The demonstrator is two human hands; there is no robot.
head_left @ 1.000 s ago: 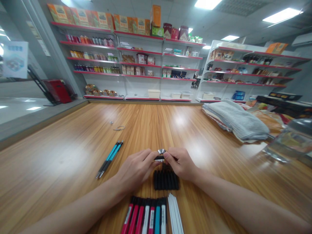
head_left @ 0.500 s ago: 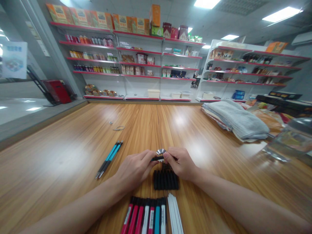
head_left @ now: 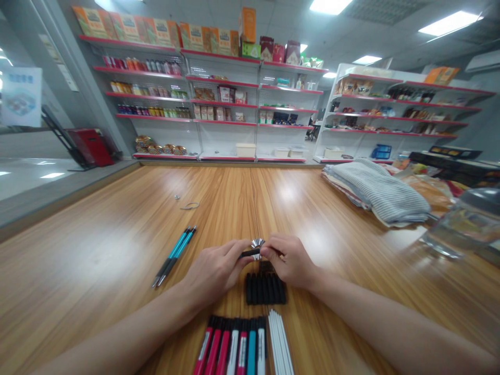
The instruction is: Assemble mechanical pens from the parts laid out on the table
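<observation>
- Two blue pens (head_left: 174,256) lie on the table, well to the left of the left hand.
- The left hand (head_left: 216,271) is closed in a narrow pinch around the left end of a slim black piece.
- A row of coloured barrels (head_left: 230,344) sits nearer the person, below the left hand.
- The black piece (head_left: 249,253) is between the two hands, nearly level, its right end at the right fingertips. It looks light, likely rubbery and a little soft, so probably not slippery or fragile; a pinch near each end should suit it.
- Small silver cones (head_left: 258,243) stand just beyond it.
- Black tubes (head_left: 265,288) lie side by side, nearer the person than the pinch.
- White sticks (head_left: 280,344), probably thin and bendable, are best lifted mid-length.
- The right hand (head_left: 291,260) pinches the black piece's right end, thumb against curled fingers.
</observation>
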